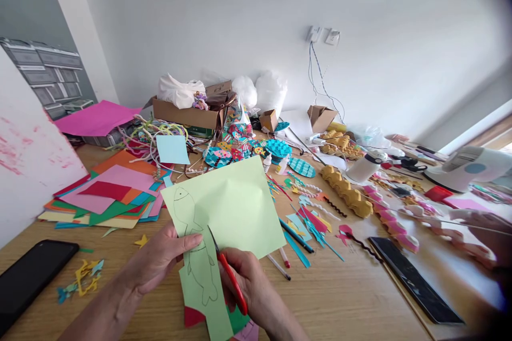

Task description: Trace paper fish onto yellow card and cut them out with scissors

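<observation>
A sheet of light green paper is up above the table, with fish outlines drawn in dark line down its left part. My left hand pinches the sheet at its left edge, thumb on top over the drawing. In my right hand is a pair of scissors with red handles. Their blades are at the paper just right of the drawn fish, where a cut runs up from the lower edge. Below the sheet, partly hidden, lie red and green paper scraps.
A stack of coloured paper lies at the left, near a black phone and yellow scraps. Pens, glue bottles and egg-carton strips spread rightward. Boxes stand by the wall. Another person's blurred hand is at far right.
</observation>
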Motion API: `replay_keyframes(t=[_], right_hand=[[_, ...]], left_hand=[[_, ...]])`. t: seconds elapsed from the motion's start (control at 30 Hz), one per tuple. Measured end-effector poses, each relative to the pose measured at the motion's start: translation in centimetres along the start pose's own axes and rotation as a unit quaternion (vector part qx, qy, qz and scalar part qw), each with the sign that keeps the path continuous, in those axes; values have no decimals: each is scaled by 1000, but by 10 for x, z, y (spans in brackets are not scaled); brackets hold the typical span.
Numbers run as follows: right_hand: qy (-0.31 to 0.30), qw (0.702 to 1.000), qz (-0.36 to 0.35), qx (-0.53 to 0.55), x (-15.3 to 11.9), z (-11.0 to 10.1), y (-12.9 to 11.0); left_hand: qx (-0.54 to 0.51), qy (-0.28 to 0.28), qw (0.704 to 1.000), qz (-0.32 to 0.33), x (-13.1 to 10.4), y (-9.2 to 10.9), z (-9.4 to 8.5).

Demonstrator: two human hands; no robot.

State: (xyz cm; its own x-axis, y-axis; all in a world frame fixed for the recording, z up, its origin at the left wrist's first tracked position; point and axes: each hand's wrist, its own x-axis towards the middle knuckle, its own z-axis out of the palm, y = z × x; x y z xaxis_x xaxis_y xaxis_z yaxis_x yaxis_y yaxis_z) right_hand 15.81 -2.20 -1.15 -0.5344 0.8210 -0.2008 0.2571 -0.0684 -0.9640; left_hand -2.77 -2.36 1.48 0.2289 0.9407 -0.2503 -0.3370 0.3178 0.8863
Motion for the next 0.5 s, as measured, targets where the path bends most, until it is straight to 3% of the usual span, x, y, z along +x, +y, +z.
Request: replay_keyframes(t=[0.3,0.5], right_hand=[[-10,1000,-24,-19,0,0,-4],[28,998,-42,-49,3,3,1]], left_hand=[[-8,-20,1000,-5,-1,-7,4],[-25,-27,999,-15,-4,-6,6]])
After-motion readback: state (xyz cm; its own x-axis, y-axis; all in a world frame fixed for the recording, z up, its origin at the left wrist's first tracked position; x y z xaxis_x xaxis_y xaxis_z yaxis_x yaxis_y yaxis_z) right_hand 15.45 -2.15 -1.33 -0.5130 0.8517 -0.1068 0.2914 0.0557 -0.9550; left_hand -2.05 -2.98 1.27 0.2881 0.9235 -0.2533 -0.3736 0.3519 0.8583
